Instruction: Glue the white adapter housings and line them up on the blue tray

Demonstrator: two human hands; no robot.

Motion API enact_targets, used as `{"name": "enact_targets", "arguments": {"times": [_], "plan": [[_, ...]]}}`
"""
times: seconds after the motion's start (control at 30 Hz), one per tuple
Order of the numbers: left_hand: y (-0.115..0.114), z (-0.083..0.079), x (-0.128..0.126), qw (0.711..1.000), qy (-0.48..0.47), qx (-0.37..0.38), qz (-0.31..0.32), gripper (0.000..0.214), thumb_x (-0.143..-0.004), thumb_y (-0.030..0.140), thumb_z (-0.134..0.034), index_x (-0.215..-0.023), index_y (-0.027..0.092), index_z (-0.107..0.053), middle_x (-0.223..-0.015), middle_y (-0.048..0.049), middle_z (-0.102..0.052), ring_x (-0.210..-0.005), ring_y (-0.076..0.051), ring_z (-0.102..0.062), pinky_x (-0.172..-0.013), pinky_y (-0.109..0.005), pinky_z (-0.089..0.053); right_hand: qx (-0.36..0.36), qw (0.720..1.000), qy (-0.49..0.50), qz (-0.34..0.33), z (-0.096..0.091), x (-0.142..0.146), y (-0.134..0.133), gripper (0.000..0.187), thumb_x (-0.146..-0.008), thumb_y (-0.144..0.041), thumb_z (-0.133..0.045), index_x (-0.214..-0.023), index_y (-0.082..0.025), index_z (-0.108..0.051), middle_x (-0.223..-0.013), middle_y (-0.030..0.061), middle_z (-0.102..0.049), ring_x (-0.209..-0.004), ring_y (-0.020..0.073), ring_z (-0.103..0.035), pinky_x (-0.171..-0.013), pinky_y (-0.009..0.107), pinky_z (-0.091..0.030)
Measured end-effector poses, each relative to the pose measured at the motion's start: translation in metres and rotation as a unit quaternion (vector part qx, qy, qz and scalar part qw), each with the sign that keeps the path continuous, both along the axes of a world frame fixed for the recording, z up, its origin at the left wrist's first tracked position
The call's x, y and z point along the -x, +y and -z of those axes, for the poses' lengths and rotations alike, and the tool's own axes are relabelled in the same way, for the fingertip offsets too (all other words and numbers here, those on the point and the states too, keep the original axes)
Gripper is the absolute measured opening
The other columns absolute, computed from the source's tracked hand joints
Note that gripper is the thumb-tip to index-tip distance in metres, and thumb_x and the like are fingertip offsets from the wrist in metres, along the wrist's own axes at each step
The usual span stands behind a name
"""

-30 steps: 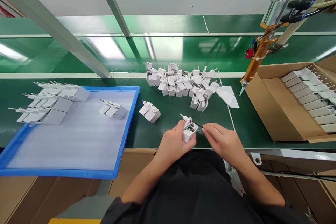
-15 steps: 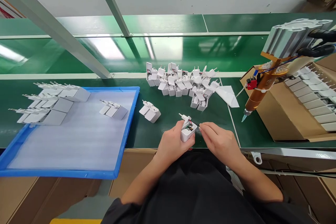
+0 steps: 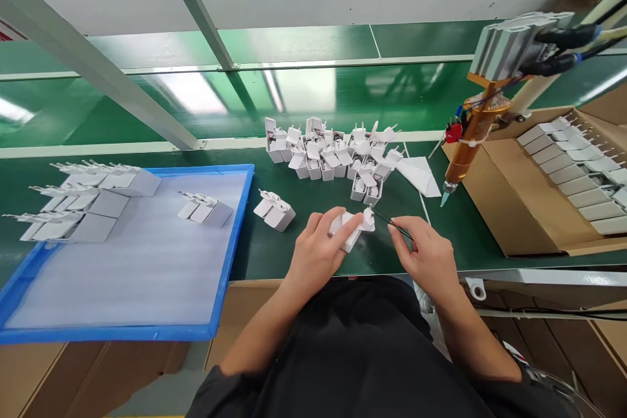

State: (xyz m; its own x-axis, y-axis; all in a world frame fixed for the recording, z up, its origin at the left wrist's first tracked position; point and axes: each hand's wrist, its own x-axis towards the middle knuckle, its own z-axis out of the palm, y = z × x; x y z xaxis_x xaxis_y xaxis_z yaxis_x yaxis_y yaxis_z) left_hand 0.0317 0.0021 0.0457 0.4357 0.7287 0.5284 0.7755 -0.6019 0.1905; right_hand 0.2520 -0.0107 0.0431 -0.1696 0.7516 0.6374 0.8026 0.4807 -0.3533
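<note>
The plug housing (image 3: 351, 242) is made of smooth plastic, the table (image 3: 463, 241) is given a smooth sheen, the tray (image 3: 236, 241) is rimmed in shiny plastic, the box (image 3: 494, 202) is formed of matt cardboard, the shirt (image 3: 362, 356) of dull cloth.

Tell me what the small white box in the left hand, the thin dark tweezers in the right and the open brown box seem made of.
Small white box: probably plastic, smooth-looking, crisp-edged. Thin dark tweezers: perhaps coated metal, given slender arms; finish unclear. Open brown box: likely matte cardboard, with thin folding flaps.
</note>
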Motion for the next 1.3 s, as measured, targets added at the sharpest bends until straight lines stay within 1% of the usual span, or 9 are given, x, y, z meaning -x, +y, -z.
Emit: {"name": "enact_targets", "arguments": {"times": [0.2,0.3,0.47,0.6,0.77,0.9,1.0,1.1,1.3], "plan": [[0.014,0.003,-0.006,0.994,-0.014,-0.104,0.013,0.056,-0.087,-0.003,-0.054,-0.128,0.031,-0.068,-0.122,-0.0084,-0.069,-0.091,-0.021,-0.056,-0.083,-0.03,-0.05,0.012,0.998,0.064,0.017,0.003,0.007,0.0,0.007,-0.097,-0.019,-0.058,-0.101,-0.021,-0.063,-0.089,0.0044,-0.074,-0.063,0.011,-0.064,-0.058,0.022,-0.047],[0.014,0.007,-0.005,0.997,-0.056,-0.052,0.015,0.047,-0.09,0.005,-0.058,-0.129,0.029,-0.066,-0.124,-0.0084,-0.069,-0.093,-0.021,-0.059,-0.083,-0.031,-0.052,0.069,0.987,0.141,0.035,0.007,0.006,0.001,0.012,-0.098,-0.025,-0.055,-0.107,-0.021,-0.062,-0.087,0.0035,-0.071,-0.061,0.0111,-0.06,-0.058,0.023,-0.048],[0.007,0.016,-0.007,0.974,-0.182,0.127,0.043,0.034,-0.094,0.029,-0.065,-0.127,0.023,-0.061,-0.113,-0.0077,-0.073,-0.085,-0.018,-0.066,-0.078,-0.03,-0.055,0.198,0.925,0.322,0.037,0.008,0.009,0.007,0.031,-0.096,-0.044,-0.054,-0.114,-0.02,-0.062,-0.071,-0.0024,-0.056,-0.058,0.0114,-0.051,-0.055,0.024,-0.045],[0.002,0.027,-0.013,0.987,-0.145,0.051,0.035,0.028,-0.093,0.024,-0.062,-0.122,0.023,-0.06,-0.116,-0.0096,-0.071,-0.092,-0.02,-0.067,-0.08,-0.032,-0.055,0.239,0.904,0.355,-0.019,-0.001,0.03,0.012,0.037,-0.081,-0.049,-0.072,-0.103,-0.021,-0.064,-0.057,-0.0091,-0.04,-0.049,0.0085,-0.036,-0.048,0.022,-0.038],[0.001,0.04,-0.02,0.986,-0.142,-0.08,-0.023,0.047,-0.095,0.021,-0.057,-0.141,0.022,-0.046,-0.117,-0.0136,-0.065,-0.098,-0.022,-0.065,-0.082,-0.033,-0.055,0.22,0.893,0.392,-0.021,0.0,0.054,0.011,0.026,-0.079,-0.042,-0.075,-0.09,-0.021,-0.064,-0.075,-0.0011,-0.064,-0.057,0.0097,-0.051,-0.05,0.022,-0.045],[0.001,0.043,-0.022,0.977,-0.19,-0.078,-0.061,0.059,-0.095,0.026,-0.061,-0.149,0.019,-0.038,-0.12,-0.0161,-0.059,-0.105,-0.024,-0.062,-0.083,-0.035,-0.057,0.175,0.899,0.401,-0.022,0.01,0.056,0.007,0.02,-0.084,-0.037,-0.071,-0.095,-0.021,-0.068,-0.091,0.0041,-0.07,-0.058,0.0101,-0.056,-0.044,0.021,-0.042],[0.0,0.043,-0.021,0.973,-0.208,-0.07,-0.069,0.054,-0.095,0.024,-0.061,-0.146,0.021,-0.043,-0.119,-0.0142,-0.056,-0.104,-0.023,-0.061,-0.083,-0.034,-0.057,0.143,0.912,0.381,-0.056,0.015,0.053,0.006,0.017,-0.085,-0.034,-0.07,-0.096,-0.021,-0.07,-0.107,0.009,-0.072,-0.076,0.0159,-0.069,-0.052,0.023,-0.052],[0.0,0.042,-0.019,0.972,-0.216,-0.06,-0.067,0.045,-0.096,0.024,-0.058,-0.141,0.023,-0.049,-0.12,-0.0132,-0.054,-0.105,-0.022,-0.06,-0.082,-0.033,-0.056,0.15,0.918,0.353,-0.104,0.017,0.052,0.006,0.017,-0.087,-0.031,-0.069,-0.101,-0.021,-0.069,-0.106,0.0088,-0.075,-0.091,0.0197,-0.073,-0.07,0.028,-0.06],[-0.001,0.041,-0.015,0.976,-0.207,-0.033,-0.05,0.042,-0.096,0.022,-0.058,-0.138,0.026,-0.054,-0.122,-0.0124,-0.053,-0.105,-0.022,-0.061,-0.082,-0.032,-0.056,0.173,0.909,0.369,-0.083,0.017,0.054,0.007,0.02,-0.086,-0.035,-0.07,-0.101,-0.022,-0.069,-0.096,0.0066,-0.074,-0.084,0.018,-0.072,-0.066,0.026,-0.059]]}}
